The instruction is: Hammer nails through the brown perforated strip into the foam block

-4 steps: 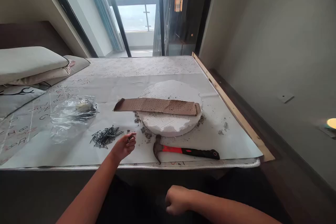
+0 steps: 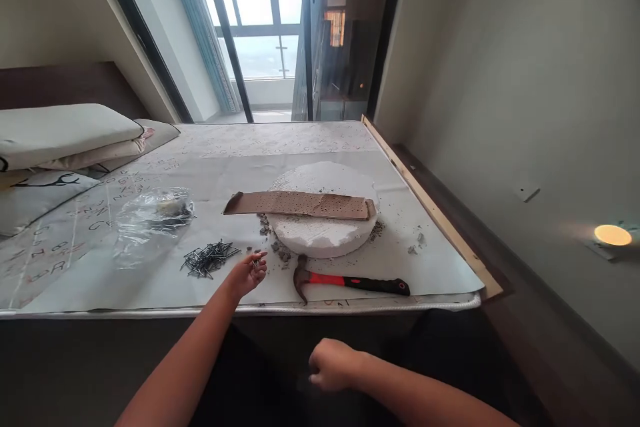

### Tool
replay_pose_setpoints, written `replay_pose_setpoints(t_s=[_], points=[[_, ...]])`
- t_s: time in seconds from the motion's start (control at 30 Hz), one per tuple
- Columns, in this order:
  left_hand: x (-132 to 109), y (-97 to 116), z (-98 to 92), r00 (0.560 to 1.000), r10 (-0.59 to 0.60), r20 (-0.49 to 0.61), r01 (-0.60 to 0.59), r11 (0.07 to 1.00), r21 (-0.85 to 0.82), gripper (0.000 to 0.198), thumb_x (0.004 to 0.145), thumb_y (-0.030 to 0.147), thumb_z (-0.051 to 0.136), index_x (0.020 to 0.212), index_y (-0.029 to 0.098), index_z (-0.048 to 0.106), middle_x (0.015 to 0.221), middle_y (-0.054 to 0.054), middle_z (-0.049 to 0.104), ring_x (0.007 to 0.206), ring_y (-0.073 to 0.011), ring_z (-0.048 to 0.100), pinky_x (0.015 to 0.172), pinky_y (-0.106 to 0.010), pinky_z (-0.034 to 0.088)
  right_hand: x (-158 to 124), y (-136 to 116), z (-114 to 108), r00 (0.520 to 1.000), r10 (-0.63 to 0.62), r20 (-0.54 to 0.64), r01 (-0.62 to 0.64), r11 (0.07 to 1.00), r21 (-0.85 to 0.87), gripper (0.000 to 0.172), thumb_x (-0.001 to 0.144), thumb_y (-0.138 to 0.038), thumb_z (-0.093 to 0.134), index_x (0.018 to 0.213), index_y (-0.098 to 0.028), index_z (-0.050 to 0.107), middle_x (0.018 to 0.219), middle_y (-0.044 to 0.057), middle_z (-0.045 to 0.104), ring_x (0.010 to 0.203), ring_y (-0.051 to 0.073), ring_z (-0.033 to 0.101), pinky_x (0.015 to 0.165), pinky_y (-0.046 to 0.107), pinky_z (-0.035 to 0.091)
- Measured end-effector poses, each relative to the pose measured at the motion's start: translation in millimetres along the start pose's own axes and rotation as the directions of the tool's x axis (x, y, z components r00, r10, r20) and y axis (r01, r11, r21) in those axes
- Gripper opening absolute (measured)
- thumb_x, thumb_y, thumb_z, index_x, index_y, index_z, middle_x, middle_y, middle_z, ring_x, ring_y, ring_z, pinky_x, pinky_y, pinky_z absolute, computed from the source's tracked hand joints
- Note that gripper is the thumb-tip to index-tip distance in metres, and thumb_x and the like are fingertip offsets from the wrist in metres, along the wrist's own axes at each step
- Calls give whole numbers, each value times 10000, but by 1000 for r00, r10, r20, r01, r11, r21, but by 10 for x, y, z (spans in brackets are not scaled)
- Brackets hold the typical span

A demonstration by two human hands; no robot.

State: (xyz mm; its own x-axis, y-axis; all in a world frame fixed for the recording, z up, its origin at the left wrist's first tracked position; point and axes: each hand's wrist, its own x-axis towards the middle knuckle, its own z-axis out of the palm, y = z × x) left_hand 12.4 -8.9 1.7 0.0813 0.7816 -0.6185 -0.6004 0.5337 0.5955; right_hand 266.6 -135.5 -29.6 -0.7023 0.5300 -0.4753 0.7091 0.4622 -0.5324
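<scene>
The left hand [image 2: 250, 275] reaches in over the near edge of the mattress [image 2: 320, 133], fingers curled and partly raised, and appears to be grasping a few nails [image 2: 257, 263], though they are too small to count; the right hand [image 2: 330, 363] is a loose fist held low on the near side, apart from everything on the bed, with nothing visible in it.

The pile of nails [image 2: 209, 258] lies loose on the pale sheet [image 2: 440, 267], just left of the left hand; the hammer [image 2: 373, 285] rests unheld to the right, its head toward the left and its handle pointing right; beyond it the white foam disc [image 2: 325, 240] lies flat, with the brown strip [image 2: 305, 204] laid across it and overhanging its left side.

As for progress, the strip is dotted along most of its length with what look like holes, so that marking seems largely done; grey crumbs [image 2: 283, 253] lie around the disc's near and left rim, and the rim itself looks chipped; no nail can be seen standing in the strip or the disc; most of the nails are still in the pile, so the handling of them looks far from finished; the clear plastic bag [image 2: 143, 223] lies crumpled at far left of the pile, contents unclear.
</scene>
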Motion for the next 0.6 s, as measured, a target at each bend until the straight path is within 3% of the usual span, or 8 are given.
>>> replay_pose_setpoints(t_s=[0.17,0.27,0.4,0.5,0.6], points=[[-84,-65,-17,990,-33,-137,44,996,83,106,812,68,430,830,135,509,589,15,456,461,-64,470,438,-153,433,-187,-144,-3,998,37,-51,-34,997,69,282,714,-318,530,849,-194,744,722,26,702,618,147,580,475,223,330],[-58,-45,-32,974,40,-221,26,957,289,77,800,91,475,751,150,484,587,7,486,485,-78,513,481,-173,465,-254,-114,-20,995,68,-66,-60,990,124,250,697,-319,564,814,-190,743,654,-2,652,567,126,524,449,220,305],[57,10,-8,938,169,-301,24,839,544,95,797,151,496,710,165,460,554,28,471,421,-62,455,441,-162,409,-299,14,-100,991,97,-89,-75,973,219,206,710,-312,570,737,-178,723,540,-42,523,518,96,457,430,206,277],[142,57,-18,887,316,-336,52,655,754,90,805,180,465,715,175,460,499,53,430,381,-66,406,416,-170,351,-335,137,-201,987,115,-114,-79,957,280,195,716,-298,564,698,-164,704,494,-57,424,494,81,402,420,201,252],[211,118,-75,845,460,-272,106,354,929,90,785,149,439,728,167,507,474,29,463,416,-115,468,453,-220,376,-365,226,-299,982,127,-139,-78,945,317,205,716,-296,554,704,-155,701,496,-60,395,491,77,371,421,200,253]])
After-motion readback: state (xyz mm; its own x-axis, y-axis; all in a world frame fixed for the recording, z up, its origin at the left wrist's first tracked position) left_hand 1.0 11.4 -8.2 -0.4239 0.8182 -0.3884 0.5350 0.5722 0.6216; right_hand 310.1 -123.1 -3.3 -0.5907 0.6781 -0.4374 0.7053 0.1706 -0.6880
